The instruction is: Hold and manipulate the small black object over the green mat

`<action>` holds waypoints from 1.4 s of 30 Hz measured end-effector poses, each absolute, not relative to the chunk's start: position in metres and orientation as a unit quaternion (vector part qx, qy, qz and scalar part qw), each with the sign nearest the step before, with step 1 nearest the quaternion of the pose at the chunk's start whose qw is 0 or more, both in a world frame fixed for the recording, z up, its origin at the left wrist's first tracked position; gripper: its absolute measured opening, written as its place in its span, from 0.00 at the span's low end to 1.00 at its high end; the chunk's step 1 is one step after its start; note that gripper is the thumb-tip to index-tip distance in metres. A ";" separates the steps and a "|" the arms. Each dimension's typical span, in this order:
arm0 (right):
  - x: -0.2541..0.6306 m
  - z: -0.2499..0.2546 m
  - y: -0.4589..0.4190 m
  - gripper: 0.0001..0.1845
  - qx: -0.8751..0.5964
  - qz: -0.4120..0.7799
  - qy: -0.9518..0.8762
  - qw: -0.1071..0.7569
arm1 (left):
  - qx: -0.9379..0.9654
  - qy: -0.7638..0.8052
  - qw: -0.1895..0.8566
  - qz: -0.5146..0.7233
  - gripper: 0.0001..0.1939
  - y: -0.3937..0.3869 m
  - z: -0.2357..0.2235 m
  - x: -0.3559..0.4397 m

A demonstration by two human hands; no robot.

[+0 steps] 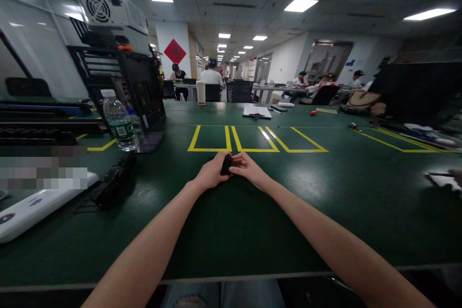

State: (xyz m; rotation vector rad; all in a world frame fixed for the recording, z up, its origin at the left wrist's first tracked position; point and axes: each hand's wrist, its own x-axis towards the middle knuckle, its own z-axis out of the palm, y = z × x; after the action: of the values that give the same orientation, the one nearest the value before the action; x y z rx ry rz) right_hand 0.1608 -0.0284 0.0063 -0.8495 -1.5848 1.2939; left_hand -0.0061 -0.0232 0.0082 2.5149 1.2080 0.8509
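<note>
Both hands meet over the middle of the green table (234, 231), just in front of the yellow tape outlines (209, 149). Between them is a small black object (226, 165), whose kind I cannot make out because fingers cover much of it. My left hand (212, 173) is closed around its left side. My right hand (249, 167) pinches it from the right, thumb and fingertips at its edge.
Left stand a water bottle (118, 122), an open computer case (139, 86), a dark strapped device (114, 180) and a long white object (43, 207). Farther back are a clipboard (257, 111) and a cream cup (201, 93). Several people sit at distant desks.
</note>
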 end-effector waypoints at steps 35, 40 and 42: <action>0.163 0.006 -0.026 0.23 -0.330 0.504 -0.661 0.447 | 0.857 0.415 0.107 0.285 0.32 -0.022 0.008 -0.006; 0.162 0.005 -0.027 0.15 -0.344 0.500 -0.657 0.447 | 0.859 0.412 0.104 0.288 0.31 -0.022 0.008 -0.006; 0.161 0.004 -0.026 0.16 -0.351 0.497 -0.655 0.448 | 0.858 0.412 0.104 0.288 0.31 -0.022 0.008 -0.005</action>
State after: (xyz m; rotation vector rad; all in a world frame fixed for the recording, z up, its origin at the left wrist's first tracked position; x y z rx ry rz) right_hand 0.1609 -0.0256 0.0044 -0.8685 -1.6196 1.2301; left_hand -0.0053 -0.0221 0.0083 2.5313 1.2165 0.8486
